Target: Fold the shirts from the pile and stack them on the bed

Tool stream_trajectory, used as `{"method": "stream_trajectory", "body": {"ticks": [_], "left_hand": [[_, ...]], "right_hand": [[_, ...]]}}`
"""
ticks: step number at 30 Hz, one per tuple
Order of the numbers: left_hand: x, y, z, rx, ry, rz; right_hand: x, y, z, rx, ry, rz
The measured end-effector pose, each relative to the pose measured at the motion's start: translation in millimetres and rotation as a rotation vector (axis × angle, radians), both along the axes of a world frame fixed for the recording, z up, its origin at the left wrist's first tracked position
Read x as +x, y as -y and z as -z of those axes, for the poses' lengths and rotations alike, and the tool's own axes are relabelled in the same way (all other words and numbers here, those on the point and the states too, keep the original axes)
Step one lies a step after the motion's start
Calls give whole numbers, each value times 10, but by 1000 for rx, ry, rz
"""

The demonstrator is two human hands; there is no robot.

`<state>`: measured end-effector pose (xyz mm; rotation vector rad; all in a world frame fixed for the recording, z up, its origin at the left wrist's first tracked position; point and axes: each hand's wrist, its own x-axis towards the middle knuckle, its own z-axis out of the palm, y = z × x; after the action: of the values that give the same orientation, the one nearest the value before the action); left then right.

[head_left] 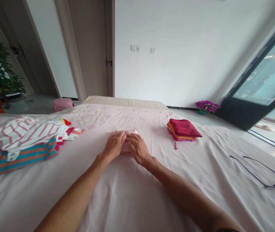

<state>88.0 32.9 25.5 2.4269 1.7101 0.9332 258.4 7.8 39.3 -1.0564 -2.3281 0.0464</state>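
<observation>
A small folded pink cloth point(127, 149) lies on the pale pink bedsheet, close in colour to it. My left hand point(114, 144) rests on its left side, the fingers laid forward along the top. From the right, my right hand point(138, 147) lies across the cloth with fingers stretched out flat, their tips near my left fingertips. Both palms face down, and they hide much of the cloth. Off to the right sits a neat stack of folded cloths, a dark red cloth point(184, 127) on top and an orange cloth point(173, 130) beneath.
At the left lies a loose heap with a white striped garment point(28, 130) over a blue-and-brown striped garment point(31, 158). Eyeglasses point(265, 186) rest at the right. Beyond the sheet point(200, 199) stand a pink stool point(63, 104) and purple flowers point(207, 106).
</observation>
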Motion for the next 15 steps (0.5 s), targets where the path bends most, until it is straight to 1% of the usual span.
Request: {"method": "stream_trajectory", "body": {"ticks": [2,4,6,8,10,11,13,15], "left_hand": [[-21,6,114,-14,-119,-82],[-88,1,194,-36,-197,-131],[-161,-21,242,-64,-233,-154],[-213,-54,268,-92,-227,-177],[-243,-83,275,-110,-200,-198],[-254,-88,269,-115,-186,-215],[-280,-75,232,-126,-160,-277],[-321,-26,163,-159,-143,-368]], "right_hand": [[17,-76,102,42,57,85],[38,-152,225,32,147,124],[72,-229,321,-3,203,107],[121,-314,351,-36,199,34],[180,-409,309,-90,125,-32],[207,-459,267,-124,66,-15],[245,-556,163,-200,-47,112],[253,-643,60,-304,-101,227]]}}
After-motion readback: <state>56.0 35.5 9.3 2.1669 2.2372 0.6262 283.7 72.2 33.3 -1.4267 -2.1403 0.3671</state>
